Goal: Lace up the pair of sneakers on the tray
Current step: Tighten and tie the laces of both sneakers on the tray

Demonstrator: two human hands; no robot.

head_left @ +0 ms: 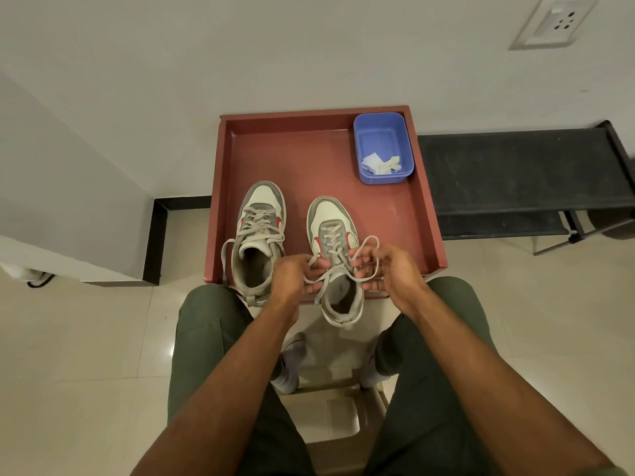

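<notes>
Two white, grey and red sneakers sit on a red-brown tray (319, 156), heels toward me. The left sneaker (258, 235) is laced, with a loose lace end looping off its left side. The right sneaker (335, 255) hangs over the tray's near edge. My left hand (292, 271) pinches the left part of its grey lace (343, 274) beside the collar. My right hand (388, 266) holds the right part of that lace, and a loop (369, 243) rises above its fingers. The lace crosses over the shoe's opening between my hands.
A blue plastic tub (383, 147) with white scraps stands in the tray's far right corner. A black bench (522, 173) runs to the right of the tray. The wall is just behind, with a socket (556, 24) at upper right. My knees flank a beige plastic stool (338, 407).
</notes>
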